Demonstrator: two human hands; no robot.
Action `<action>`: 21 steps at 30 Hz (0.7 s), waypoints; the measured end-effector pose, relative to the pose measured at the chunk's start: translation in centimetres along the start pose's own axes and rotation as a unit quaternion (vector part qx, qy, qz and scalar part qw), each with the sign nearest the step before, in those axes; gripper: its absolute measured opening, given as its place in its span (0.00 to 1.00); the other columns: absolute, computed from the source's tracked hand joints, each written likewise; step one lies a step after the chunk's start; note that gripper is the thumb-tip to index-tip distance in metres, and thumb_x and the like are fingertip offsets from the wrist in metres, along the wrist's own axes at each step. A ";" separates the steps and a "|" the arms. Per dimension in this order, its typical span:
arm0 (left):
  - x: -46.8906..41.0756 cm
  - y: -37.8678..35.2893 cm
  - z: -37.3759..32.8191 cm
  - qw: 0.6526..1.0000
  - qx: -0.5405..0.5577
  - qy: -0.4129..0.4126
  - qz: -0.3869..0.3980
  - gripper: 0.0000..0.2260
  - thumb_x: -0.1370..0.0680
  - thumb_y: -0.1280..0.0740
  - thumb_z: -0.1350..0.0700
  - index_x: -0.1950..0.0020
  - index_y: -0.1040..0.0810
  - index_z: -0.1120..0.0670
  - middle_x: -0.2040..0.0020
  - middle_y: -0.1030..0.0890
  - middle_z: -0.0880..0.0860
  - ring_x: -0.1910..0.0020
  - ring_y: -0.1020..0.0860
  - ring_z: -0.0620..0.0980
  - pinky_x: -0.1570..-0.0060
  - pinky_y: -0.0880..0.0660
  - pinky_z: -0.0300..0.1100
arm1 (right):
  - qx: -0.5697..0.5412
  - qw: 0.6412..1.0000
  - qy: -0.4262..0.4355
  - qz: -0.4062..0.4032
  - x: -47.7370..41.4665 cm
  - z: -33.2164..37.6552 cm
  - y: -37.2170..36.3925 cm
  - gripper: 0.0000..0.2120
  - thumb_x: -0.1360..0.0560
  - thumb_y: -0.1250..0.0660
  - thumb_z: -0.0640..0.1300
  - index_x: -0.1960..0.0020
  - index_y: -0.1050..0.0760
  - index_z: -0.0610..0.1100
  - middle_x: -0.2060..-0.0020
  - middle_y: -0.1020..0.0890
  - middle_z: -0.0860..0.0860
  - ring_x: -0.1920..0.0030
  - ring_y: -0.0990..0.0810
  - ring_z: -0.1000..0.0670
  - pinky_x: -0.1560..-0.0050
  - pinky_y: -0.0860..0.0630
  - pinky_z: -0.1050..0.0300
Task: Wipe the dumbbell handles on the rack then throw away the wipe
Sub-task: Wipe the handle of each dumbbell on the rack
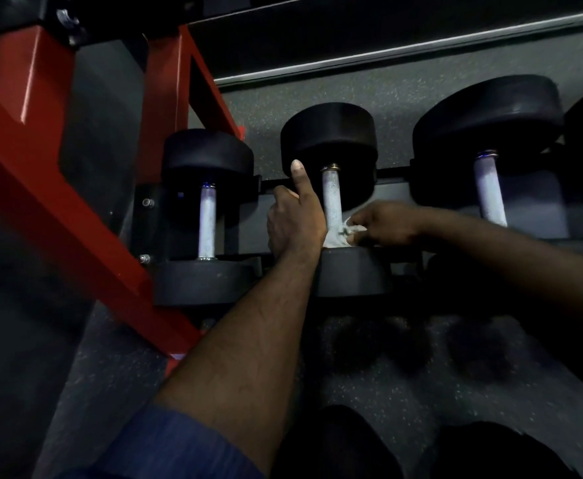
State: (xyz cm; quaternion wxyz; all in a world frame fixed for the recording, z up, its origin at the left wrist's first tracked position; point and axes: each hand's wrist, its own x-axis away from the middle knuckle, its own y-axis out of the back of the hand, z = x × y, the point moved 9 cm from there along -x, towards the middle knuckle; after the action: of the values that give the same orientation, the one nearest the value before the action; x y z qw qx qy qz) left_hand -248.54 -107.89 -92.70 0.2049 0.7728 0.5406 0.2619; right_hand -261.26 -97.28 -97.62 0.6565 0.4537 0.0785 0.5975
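Left hand (293, 223): beside middle handle (331, 198), 1 digit up against far head (328, 133).
Right hand (386, 226): pinches white wipe (343, 235) at handle's near end.
Small dumbbell (207, 223): left of left hand.
Large dumbbell (490, 191): right of right hand.

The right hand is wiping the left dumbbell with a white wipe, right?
No. It is the middle dumbbell that the right hand wipes with the white wipe; the head view shows it.

The head-worn wide-angle camera looks forward and steeply down, close over the dumbbell rack (76, 216) and speckled floor (386, 385).
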 end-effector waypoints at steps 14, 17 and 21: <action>0.1 -0.4 -0.7 0.999 -0.008 -0.025 0.022 0.42 0.25 0.60 0.21 0.46 0.19 0.51 0.46 0.17 0.55 0.44 0.21 0.57 0.40 0.26 0.54 | 0.023 0.999 -0.041 -0.001 0.7 2.0 0.2 0.15 0.21 0.31 0.52 0.62 0.25 0.44 0.64 0.24 0.48 0.60 0.25 0.47 0.64 0.32 0.55; -0.2 -0.4 -0.6 0.999 -0.004 -0.029 0.020 0.36 0.20 0.57 0.26 0.48 0.22 0.52 0.47 0.19 0.52 0.47 0.25 0.54 0.47 0.31 0.49 | -0.087 0.994 -0.051 -0.044 -0.1 1.2 1.6 0.14 0.23 0.28 0.49 0.64 0.22 0.43 0.67 0.21 0.47 0.63 0.23 0.48 0.62 0.30 0.57; -0.2 -0.2 -0.3 1.000 -0.002 -0.023 0.019 0.35 0.19 0.57 0.27 0.48 0.23 0.52 0.49 0.21 0.50 0.49 0.26 0.52 0.48 0.33 0.48 | -0.055 0.995 -0.072 -0.051 -0.7 1.0 1.0 0.11 0.21 0.32 0.50 0.55 0.20 0.42 0.61 0.21 0.47 0.61 0.24 0.48 0.63 0.32 0.58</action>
State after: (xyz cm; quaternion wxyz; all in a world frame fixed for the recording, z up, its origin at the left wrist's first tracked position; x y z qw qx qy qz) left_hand -248.90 -108.00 -92.59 0.2138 0.7885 0.5201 0.2491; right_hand -261.49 -98.46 -96.70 0.7139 0.4539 0.0209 0.5329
